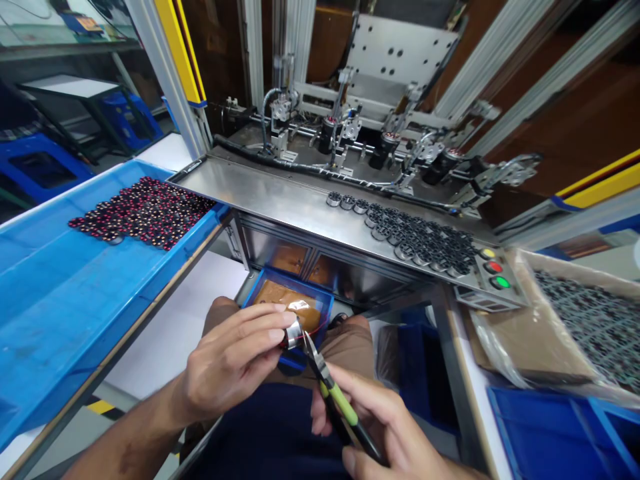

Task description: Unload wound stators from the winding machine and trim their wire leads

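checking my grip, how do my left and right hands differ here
The left hand pinches a small silver part; the right hand grips green-and-black-handled cutters. The left hand's fingers stretch toward the picture's right, while the right hand's curl around its tool. Both are bare and held close together in front of the body.

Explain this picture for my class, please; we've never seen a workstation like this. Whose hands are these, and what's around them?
This single picture comes from a camera on a worker's head, looking forward and down, so the bare hands are the worker's own. The left hand holds a small metal-rimmed part. The right hand grips green-and-black pliers, their tips close to that part. Ahead, black round parts cluster on a steel shelf before a machine. At left, a blue tray holds many small red-and-black pieces.
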The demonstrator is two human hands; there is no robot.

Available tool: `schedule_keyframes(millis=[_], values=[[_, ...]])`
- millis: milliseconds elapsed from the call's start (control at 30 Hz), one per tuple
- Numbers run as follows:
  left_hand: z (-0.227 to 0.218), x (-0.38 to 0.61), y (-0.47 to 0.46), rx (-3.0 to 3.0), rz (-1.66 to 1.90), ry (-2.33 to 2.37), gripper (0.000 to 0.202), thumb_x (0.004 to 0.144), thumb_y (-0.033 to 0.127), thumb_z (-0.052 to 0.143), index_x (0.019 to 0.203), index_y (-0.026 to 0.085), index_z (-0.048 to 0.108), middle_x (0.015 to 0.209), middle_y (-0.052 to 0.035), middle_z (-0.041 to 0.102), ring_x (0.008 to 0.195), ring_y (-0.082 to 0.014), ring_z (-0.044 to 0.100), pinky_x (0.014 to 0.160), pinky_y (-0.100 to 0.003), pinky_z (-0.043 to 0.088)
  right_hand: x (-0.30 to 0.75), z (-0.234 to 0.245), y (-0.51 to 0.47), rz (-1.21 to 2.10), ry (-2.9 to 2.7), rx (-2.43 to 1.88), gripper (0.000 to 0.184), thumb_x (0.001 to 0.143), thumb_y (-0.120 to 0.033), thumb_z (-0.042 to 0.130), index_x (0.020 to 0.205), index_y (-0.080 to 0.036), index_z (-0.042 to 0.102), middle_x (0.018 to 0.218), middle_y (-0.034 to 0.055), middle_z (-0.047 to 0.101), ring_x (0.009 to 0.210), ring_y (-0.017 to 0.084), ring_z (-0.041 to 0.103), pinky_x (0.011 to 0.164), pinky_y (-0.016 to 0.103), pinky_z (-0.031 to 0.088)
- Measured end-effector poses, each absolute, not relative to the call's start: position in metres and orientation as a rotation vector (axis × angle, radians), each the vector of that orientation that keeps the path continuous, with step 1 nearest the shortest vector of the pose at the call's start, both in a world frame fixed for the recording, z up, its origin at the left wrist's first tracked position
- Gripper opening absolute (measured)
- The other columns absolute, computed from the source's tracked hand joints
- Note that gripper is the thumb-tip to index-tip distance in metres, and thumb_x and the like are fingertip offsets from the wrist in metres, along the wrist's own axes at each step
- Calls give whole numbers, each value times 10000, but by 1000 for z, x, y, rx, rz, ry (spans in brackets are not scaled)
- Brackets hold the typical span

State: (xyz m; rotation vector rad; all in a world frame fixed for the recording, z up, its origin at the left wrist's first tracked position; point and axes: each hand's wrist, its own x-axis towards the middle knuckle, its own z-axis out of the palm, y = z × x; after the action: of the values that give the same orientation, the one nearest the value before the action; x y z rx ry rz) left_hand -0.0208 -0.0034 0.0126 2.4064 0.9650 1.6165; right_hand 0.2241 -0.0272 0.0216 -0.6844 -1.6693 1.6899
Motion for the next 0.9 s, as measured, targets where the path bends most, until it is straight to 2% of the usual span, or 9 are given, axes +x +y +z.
schedule_keyframes(millis=[200, 300, 467, 667, 767, 900], values=[[14, -19, -4, 2354, 1630, 990, 605, 726, -57, 681, 1261, 194, 551, 1073, -108, 765, 1046, -220, 710, 904, -381, 614, 222, 21, -26, 1701, -1700, -751, 733, 759, -44, 533, 1446, -279, 427, 980, 74, 653, 843, 181, 671, 778, 363, 586], [16, -20, -3, 2372, 1626, 983, 621, 704, -77, 682, 1261, 163, 548, 1064, -129, 764, 1048, -223, 709, 913, -369, 610, 222, 21, -26, 1691, -1715, -764, 732, 757, -39, 529, 1446, -265, 425, 972, 78, 646, 827, 178, 668, 754, 355, 588], [17, -20, -4, 2382, 1597, 1003, 648, 707, -75, 679, 1286, 172, 526, 1061, -123, 764, 1056, -212, 702, 906, -366, 610, 220, 21, -25, 1671, -1684, -763, 765, 747, 9, 503, 1439, -308, 429, 958, 53, 643, 794, 151, 654, 722, 321, 569], [12, -20, -4, 2381, 1573, 1034, 628, 725, -61, 677, 1285, 184, 532, 1055, -121, 766, 1059, -221, 701, 900, -369, 612, 211, 31, -19, 1590, -1795, -895, 675, 705, 4, 517, 1336, -227, 574, 701, -14, 576, 619, 98, 520, 574, 201, 475], [9, -22, -3, 2366, 1588, 1052, 635, 727, -55, 685, 1287, 204, 535, 1059, -102, 766, 1046, -219, 705, 892, -374, 615, 213, 29, -20, 1585, -1731, -1001, 600, 766, -33, 528, 1333, -225, 574, 757, 12, 625, 657, 109, 570, 622, 213, 514], [2, -23, -4, 2251, 1647, 1061, 682, 678, -67, 718, 1271, 226, 552, 1052, -89, 765, 1038, -234, 691, 860, -395, 613, 222, 20, -22, 1623, -1624, -994, 629, 799, -76, 580, 1387, -289, 512, 1027, 70, 696, 886, 157, 683, 845, 293, 557]])
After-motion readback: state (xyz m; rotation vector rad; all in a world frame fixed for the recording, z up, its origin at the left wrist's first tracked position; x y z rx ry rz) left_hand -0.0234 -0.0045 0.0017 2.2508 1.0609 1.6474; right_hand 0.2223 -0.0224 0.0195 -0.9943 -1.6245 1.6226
